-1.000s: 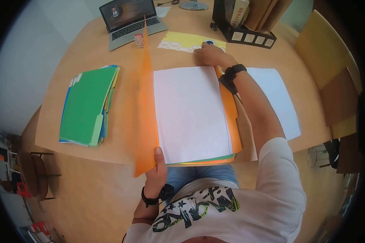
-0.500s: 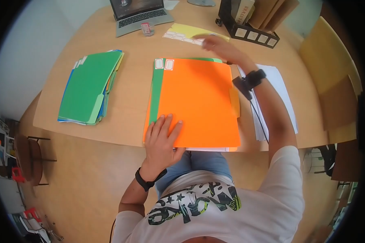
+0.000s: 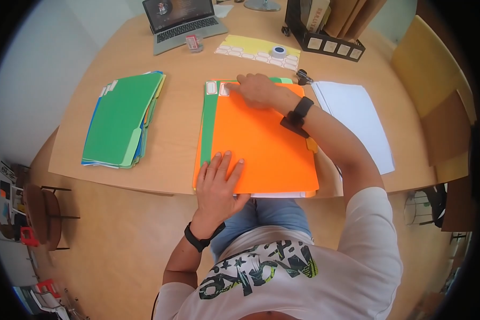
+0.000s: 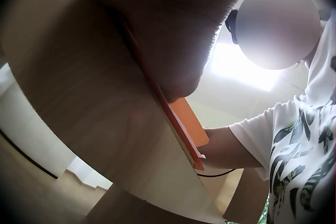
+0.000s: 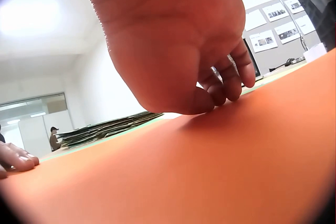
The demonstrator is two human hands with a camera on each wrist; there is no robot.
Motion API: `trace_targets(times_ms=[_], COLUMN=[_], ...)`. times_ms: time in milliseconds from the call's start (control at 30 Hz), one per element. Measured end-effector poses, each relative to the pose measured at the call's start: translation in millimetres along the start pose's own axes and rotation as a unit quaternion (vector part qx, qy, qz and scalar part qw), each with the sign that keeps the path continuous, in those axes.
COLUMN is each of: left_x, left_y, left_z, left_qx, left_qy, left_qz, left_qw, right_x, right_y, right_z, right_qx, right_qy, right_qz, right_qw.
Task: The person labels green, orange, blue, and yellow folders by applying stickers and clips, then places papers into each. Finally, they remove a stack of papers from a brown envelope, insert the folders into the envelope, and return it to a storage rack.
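Where the orange folder (image 3: 266,138) is lying: on the table (image 3: 181,133) in front of me, topping a stack, with a green folder (image 3: 207,128) showing along its left side.
White label (image 3: 224,89): sitting at the orange folder's far left corner, beside another label (image 3: 212,88) on the green; I am judging that light, even pressure is suiting it best, working from the middle outward so that no edge is lifting.
Right hand (image 3: 260,92): reaching across to that corner, its fingers (image 5: 231,85) bending down to the surface and clamping on nothing that I can see; pressing straight down is, I think, risking less skew than dragging sideways.
Left hand (image 3: 214,181): resting with fingers spread on the near left corner, apart from my right and gripping nothing; its flat, firm contact is probably bracing the stack against sliding.
Yellow label sheet (image 3: 240,47): lying beyond the folders, a round white object (image 3: 278,51) resting on it.
Folder pile (image 3: 122,117): lying to my left, its own labels giving me, I am reckoning, a guide for straight alignment.
White papers (image 3: 354,128): lying to my right.
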State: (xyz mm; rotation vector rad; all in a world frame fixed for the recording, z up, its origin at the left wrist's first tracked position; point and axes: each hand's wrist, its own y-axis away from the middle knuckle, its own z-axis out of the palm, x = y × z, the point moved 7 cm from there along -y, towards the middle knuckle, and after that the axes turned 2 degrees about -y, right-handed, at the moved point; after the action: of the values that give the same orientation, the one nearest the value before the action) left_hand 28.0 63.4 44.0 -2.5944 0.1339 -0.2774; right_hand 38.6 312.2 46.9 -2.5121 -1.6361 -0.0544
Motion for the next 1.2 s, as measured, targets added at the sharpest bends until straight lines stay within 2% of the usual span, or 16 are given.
trace_targets(times_ms=[167, 367, 500, 633, 667, 733, 800, 933, 1000, 1067, 1167, 1200], left_x=[-0.2, 2.3, 2.5, 2.6, 2.7, 2.8, 4.1, 10.9, 14.8, 19.9, 25.8, 26.7], left_y=[-0.7, -0.8, -1.2, 0.5, 1.9, 5.1, 9.4, 20.7, 27.6, 34.2, 46.6, 50.8], left_z=[-0.7, -1.8, -2.3, -3.1, -4.9, -7.5, -9.3, -16.7, -21.1, -25.5, -26.7, -27.4], left_qx=[0.004, 0.008, 0.013, 0.026, 0.024, 0.022, 0.022, 0.006, 0.002, 0.0, -0.004, -0.005], left_qy=[0.0, -0.005, -0.006, 0.011, 0.013, 0.019, 0.027, 0.038, 0.054, 0.065, 0.106, 0.123], left_qz=[0.002, 0.004, 0.005, 0.01, 0.012, 0.018, 0.022, 0.021, 0.019, 0.017, 0.016, 0.018], left_qw=[1.0, 1.0, 1.0, 1.0, 1.0, 0.999, 0.999, 0.999, 0.998, 0.998, 0.994, 0.992], right_x=[-19.2, -10.3, 4.3, 33.5, 38.0, 30.1, 20.2, -42.3, -74.2, -105.3, -130.4, -133.8], right_y=[8.8, 6.3, 14.5, 75.0, 97.6, 155.0, 213.6, 309.1, 335.1, 346.4, 344.4, 340.5], right_z=[-10.3, -3.6, -9.4, -59.5, -74.2, -94.1, -95.6, -58.8, -23.2, 2.3, 21.0, 23.4], right_qx=[0.002, -0.009, -0.017, 0.038, 0.056, 0.046, -0.059, -0.135, -0.168, -0.115, 0.014, 0.018], right_qy=[0.001, -0.033, -0.136, -0.302, -0.339, -0.474, -0.478, -0.633, -0.654, -0.725, -0.837, -0.846], right_qz=[-0.05, -0.002, 0.008, 0.071, 0.092, 0.148, 0.197, 0.179, 0.2, 0.191, 0.195, 0.196], right_qw=[0.999, 0.999, 0.99, 0.95, 0.935, 0.867, 0.854, 0.741, 0.71, 0.651, 0.511, 0.496])
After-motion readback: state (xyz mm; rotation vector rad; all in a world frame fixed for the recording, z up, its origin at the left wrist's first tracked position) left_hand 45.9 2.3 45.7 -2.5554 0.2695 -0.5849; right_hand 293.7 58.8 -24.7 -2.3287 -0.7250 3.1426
